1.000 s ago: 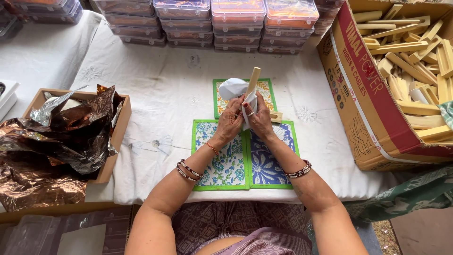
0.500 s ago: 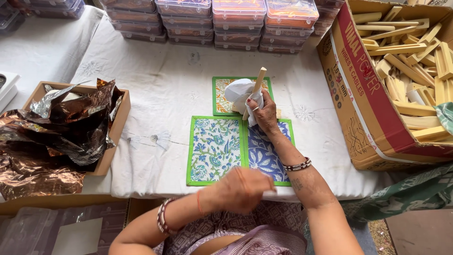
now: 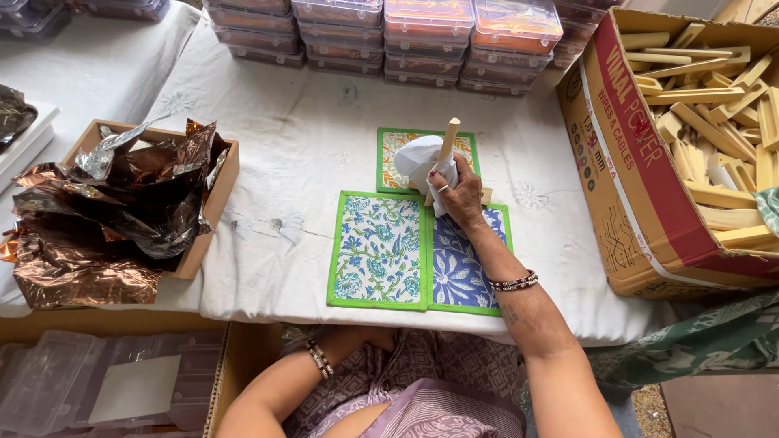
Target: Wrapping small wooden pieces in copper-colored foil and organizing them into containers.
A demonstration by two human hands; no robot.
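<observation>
While the right hand (image 3: 462, 193) grips a half-wrapped wooden stick (image 3: 445, 144) in white cloth (image 3: 419, 161) above the printed mats (image 3: 381, 250), left hand sits in lap, grip unseen; wrapping looks unfinished.

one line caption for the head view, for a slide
Right hand grips a white-wrapped wooden stick above floral mats; left hand lowered to the lap, hidden.
</observation>
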